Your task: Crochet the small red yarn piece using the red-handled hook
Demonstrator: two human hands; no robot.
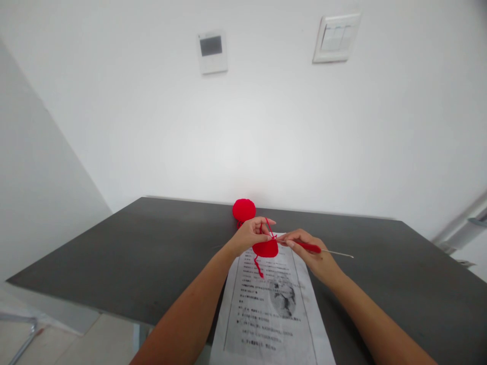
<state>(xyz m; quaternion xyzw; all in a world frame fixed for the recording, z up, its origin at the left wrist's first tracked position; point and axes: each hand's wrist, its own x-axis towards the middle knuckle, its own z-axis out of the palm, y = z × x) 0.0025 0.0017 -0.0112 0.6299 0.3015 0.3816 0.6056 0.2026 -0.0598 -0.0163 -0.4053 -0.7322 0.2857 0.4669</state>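
Observation:
My left hand (pixel 251 233) pinches the upper edge of a small red crochet piece (pixel 266 248), with a strand of red yarn running up over its fingers. A loose yarn tail (pixel 258 267) dangles from the piece above a printed sheet. In my right hand (pixel 308 248) is a crochet hook with a red handle (pixel 311 248); its thin metal shaft sticks out to the right, while the other end meets the stitches at the top of the piece. Just behind my left hand sits a ball of red yarn (pixel 244 209).
The printed paper sheet (pixel 266 324) lies on the dark grey table (pixel 152 253) below my hands and reaches the near edge. A white wall (pixel 243 126) stands behind the table, with a small thermostat-like panel (pixel 212 52) and a switch plate (pixel 337 38).

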